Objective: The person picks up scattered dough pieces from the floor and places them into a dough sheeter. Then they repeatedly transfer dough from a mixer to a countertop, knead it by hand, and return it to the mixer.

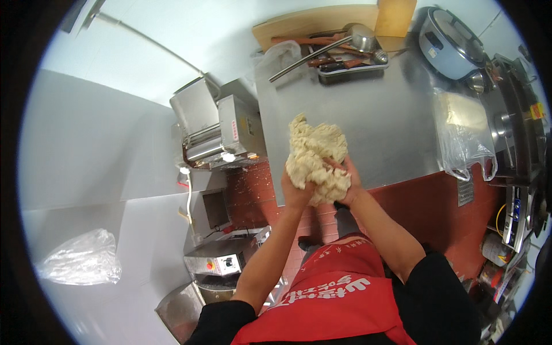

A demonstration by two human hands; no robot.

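Observation:
A large, rough mass of pale dough [317, 151] is held between both hands at the near left edge of a stainless steel table [388, 129]. My left hand [296, 192] grips its lower left side, the fingers mostly hidden behind or in the dough. On the lower right side, my right hand [351, 181] cups it, with some fingers showing against the dough. The far part of the dough is over the tabletop; whether it rests on the metal I cannot tell.
A dough sheeter [215, 138] stands left of the table. At the back lie a tray of utensils [353, 71] and a long-handled metal ladle [310, 58]. A rice cooker [453, 43] and a plastic bag [463, 129] are at right. A machine with a red button [220, 263] stands lower left.

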